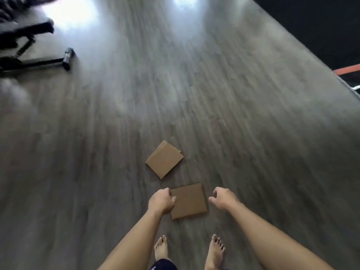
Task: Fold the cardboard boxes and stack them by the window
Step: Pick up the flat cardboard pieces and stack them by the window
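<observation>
Two flat brown cardboard pieces lie on the grey wood floor. The far cardboard piece [164,159] sits turned like a diamond, with a second layer showing at its top edge. The near cardboard piece [190,201] lies just ahead of my bare feet. My left hand [161,200] hangs over its left edge with fingers loosely curled and seems to hold nothing. My right hand [224,198] hovers just right of the piece, fingers loosely curled, thumb apart, holding nothing. Both arms reach down and forward.
A black metal frame with a roller foot [67,58] stands at the far left. A dark wall or furniture edge [311,36] with an orange strip [346,69] runs along the right. Bright light patches reflect on the floor at the top.
</observation>
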Motion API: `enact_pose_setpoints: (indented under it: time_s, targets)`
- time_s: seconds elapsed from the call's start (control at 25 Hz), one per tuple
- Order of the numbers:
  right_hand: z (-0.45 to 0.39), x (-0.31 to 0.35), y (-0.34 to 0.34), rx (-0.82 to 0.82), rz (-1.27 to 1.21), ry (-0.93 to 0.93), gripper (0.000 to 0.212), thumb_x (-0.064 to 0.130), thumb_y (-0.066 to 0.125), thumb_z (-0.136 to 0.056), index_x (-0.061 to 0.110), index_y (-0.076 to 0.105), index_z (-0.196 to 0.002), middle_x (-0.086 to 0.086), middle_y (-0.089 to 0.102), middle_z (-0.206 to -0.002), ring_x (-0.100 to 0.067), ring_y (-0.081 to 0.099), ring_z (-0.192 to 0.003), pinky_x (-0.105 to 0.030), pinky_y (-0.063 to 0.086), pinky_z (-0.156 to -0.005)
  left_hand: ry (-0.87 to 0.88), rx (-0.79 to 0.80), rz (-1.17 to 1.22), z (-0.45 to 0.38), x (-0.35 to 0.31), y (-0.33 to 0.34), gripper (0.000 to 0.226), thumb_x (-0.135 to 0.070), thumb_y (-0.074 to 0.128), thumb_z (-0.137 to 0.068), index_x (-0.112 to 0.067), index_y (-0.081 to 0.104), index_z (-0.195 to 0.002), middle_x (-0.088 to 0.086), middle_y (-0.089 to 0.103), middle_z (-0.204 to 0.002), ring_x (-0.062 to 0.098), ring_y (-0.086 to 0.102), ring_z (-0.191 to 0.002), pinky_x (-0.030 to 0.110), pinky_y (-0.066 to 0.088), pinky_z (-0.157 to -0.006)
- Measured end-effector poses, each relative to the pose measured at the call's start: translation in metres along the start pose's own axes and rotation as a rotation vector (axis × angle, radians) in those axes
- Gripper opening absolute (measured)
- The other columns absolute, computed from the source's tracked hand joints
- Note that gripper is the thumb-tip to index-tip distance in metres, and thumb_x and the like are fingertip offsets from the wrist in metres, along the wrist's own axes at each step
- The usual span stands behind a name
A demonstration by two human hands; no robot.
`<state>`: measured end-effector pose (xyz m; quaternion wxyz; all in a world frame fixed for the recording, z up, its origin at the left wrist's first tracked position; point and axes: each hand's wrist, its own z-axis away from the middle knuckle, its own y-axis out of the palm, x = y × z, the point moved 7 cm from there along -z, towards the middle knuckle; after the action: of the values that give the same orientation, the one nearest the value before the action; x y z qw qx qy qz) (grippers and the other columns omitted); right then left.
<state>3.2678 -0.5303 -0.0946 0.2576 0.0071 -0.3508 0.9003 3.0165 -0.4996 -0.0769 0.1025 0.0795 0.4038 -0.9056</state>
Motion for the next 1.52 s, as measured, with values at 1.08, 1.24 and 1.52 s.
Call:
enact_pose_setpoints:
  time_s: [1.08,1.24,1.52]
  targets:
    - [-0.477,-0.118,0.382,-0.099,-0.107,0.139,0.074,0.054,0.057,-0.094,0.014,0.030,-0.150,-0.015,0.042,-0.147,-0.034,0.046,-0.132,-0.044,0.040,-0.105,-0.315,0.002,0.249,-0.407,0.205,0.448,0.067,-0.045,0.060,-0.096,-0.010,0.033,-0.146,0.016,0.042,-0.144,0.037,0.052,-0.125,0.042,0.043,-0.100]
    - [-0.509,-0.132,0.415,-0.121,-0.089,0.184,0.080,0.055,0.058,-0.092,0.015,0.024,-0.153,-0.017,0.034,-0.150,-0.036,0.038,-0.136,-0.046,0.037,-0.106,-0.406,-0.001,0.308,-0.428,0.223,0.489,0.071,-0.043,0.065,-0.094,-0.007,0.031,-0.145,0.016,0.040,-0.146,0.036,0.047,-0.130,0.045,0.041,-0.103]
    - [-0.528,-0.139,0.437,-0.210,-0.179,0.238,0.074,0.054,0.062,-0.091,0.014,0.032,-0.146,-0.016,0.040,-0.144,-0.037,0.043,-0.131,-0.047,0.039,-0.103,-0.526,-0.116,0.446,-0.445,0.216,0.512,0.064,-0.030,0.072,-0.091,-0.006,0.037,-0.139,0.017,0.045,-0.143,0.036,0.048,-0.130,0.044,0.040,-0.104]
